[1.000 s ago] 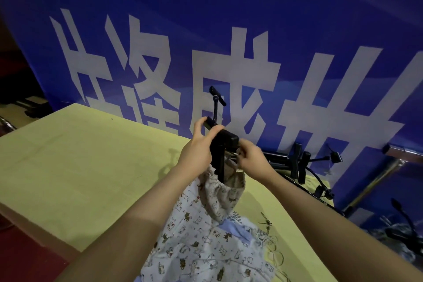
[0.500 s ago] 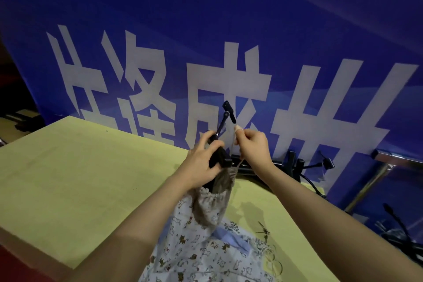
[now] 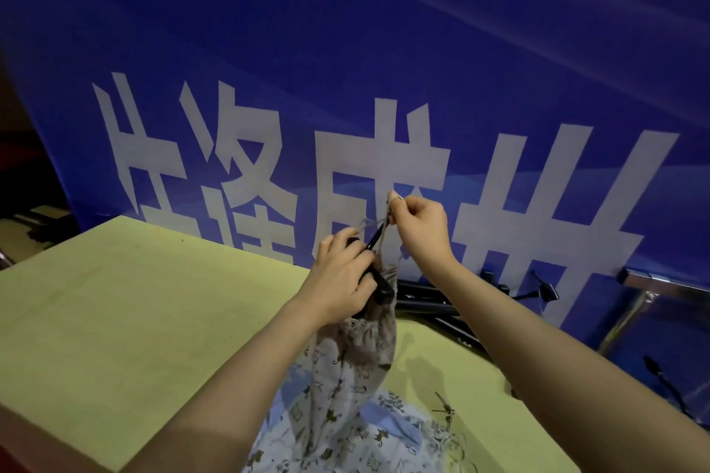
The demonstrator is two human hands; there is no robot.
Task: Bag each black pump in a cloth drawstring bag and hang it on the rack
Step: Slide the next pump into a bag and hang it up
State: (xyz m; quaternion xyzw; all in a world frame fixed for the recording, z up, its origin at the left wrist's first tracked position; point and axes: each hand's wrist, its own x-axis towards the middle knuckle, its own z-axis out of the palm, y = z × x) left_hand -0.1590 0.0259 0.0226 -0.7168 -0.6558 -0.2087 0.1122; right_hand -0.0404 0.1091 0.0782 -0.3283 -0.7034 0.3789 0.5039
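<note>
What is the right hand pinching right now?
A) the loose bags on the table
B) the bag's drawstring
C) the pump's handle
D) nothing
B: the right hand pinches the drawstring up from the mouth of the bag, while the left hand holds the pump at the bag's neck.

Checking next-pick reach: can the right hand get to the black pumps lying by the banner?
Probably yes. The pumps lie uncovered on the table, just beyond the right hand. But it is pinching the drawstring, so it must let go first.
</note>
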